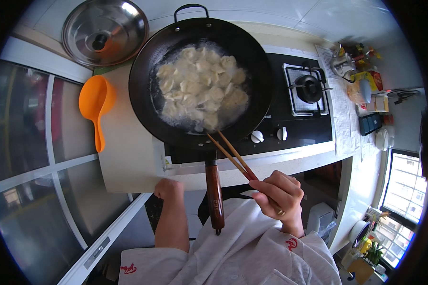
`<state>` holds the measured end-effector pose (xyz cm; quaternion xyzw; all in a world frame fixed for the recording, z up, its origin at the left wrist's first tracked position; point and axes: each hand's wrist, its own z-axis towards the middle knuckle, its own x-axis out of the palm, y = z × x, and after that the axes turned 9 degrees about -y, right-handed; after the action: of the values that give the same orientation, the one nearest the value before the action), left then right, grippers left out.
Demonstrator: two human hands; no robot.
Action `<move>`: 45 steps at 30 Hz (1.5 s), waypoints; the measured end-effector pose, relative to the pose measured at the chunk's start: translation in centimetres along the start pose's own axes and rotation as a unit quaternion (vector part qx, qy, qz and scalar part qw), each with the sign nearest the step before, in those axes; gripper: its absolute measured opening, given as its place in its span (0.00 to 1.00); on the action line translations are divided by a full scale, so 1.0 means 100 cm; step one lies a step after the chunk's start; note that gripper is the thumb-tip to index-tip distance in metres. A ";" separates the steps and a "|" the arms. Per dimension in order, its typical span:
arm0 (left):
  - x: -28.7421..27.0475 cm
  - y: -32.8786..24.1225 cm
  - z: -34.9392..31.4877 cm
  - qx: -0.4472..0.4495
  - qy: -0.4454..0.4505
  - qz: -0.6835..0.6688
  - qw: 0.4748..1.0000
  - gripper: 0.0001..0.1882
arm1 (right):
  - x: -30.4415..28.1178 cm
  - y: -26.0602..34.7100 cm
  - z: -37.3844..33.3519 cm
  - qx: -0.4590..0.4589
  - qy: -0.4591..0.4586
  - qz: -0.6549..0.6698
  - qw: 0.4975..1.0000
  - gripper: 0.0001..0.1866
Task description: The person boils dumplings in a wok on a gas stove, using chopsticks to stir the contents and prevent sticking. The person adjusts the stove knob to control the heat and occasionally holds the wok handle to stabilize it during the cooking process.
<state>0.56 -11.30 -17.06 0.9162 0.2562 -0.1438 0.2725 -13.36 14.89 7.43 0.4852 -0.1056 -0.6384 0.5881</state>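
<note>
A black wok (142,80) sits on the gas hob, full of pale dumplings (202,88) in bubbling water. Its wooden handle (214,194) points toward me. My right hand (280,197) grips a pair of brown chopsticks (230,154), whose tips reach the wok's near rim without touching the dumplings. My left hand (169,189) is a closed fist resting against the counter's front edge, left of the handle, with nothing in it.
An orange plastic ladle (96,107) lies on the counter left of the wok. A steel lid (104,31) leans behind it. A free burner (308,88) and two white knobs (269,135) lie to the right, with jars and packets further right.
</note>
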 end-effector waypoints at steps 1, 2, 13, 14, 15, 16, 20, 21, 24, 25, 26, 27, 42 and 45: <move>-0.003 0.001 -0.005 0.002 0.005 -0.008 1.000 0.19 | -0.004 0.000 0.000 -0.007 -0.029 0.003 1.000 0.11; -0.006 0.001 -0.009 0.004 0.010 -0.015 1.000 0.19 | -0.008 0.000 -0.001 -0.015 -0.057 0.007 0.998 0.14; -0.017 -0.004 -0.025 0.003 -0.061 0.023 0.998 0.17 | -0.054 -0.002 0.000 -0.084 -0.247 -0.138 0.956 0.30; -0.013 -0.003 -0.027 0.011 -0.078 0.022 0.997 0.15 | -0.066 -0.006 -0.009 -0.101 -0.207 -0.190 0.954 0.28; -0.014 -0.001 -0.026 0.014 -0.067 0.039 0.997 0.16 | -0.084 -0.007 -0.016 -0.103 -0.140 -0.217 0.960 0.21; -0.017 -0.002 -0.029 0.023 -0.053 0.063 0.996 0.16 | -0.094 -0.006 -0.022 -0.038 -0.074 -0.290 0.953 0.16; -0.021 0.006 -0.048 0.061 -0.074 0.088 0.991 0.16 | -0.134 -0.016 -0.079 0.234 0.159 -0.376 0.882 0.09; -0.027 -0.004 -0.053 0.082 -0.093 0.111 0.986 0.16 | -0.143 -0.013 -0.106 0.322 0.207 -0.358 0.852 0.14; -0.020 0.001 -0.051 0.062 -0.105 0.087 0.989 0.18 | -0.146 -0.007 -0.154 0.454 0.327 -0.211 0.801 0.18; -0.007 0.007 -0.030 0.037 -0.087 0.051 0.994 0.21 | -0.142 -0.003 -0.162 0.483 0.356 -0.169 0.782 0.19; 0.007 0.012 -0.022 0.016 -0.057 -0.065 0.996 0.23 | -0.137 -0.001 -0.165 0.527 0.307 -0.127 0.782 0.19; 0.021 0.018 -0.014 -0.010 -0.029 -0.178 0.983 0.24 | -0.132 -0.001 -0.164 0.520 0.316 -0.130 0.783 0.19; 0.184 0.102 -0.067 -0.047 0.324 -0.764 0.557 0.27 | -0.110 0.007 -0.179 0.551 0.345 -0.035 0.759 0.20; 0.185 0.104 -0.069 -0.064 0.322 -0.768 0.550 0.28 | -0.103 0.005 -0.201 0.519 0.325 -0.047 0.790 0.21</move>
<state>22.43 -7.58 -14.46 0.3361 0.9414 0.0229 0.0152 0.22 32.30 2.67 0.9003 -0.2006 -0.3197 0.2169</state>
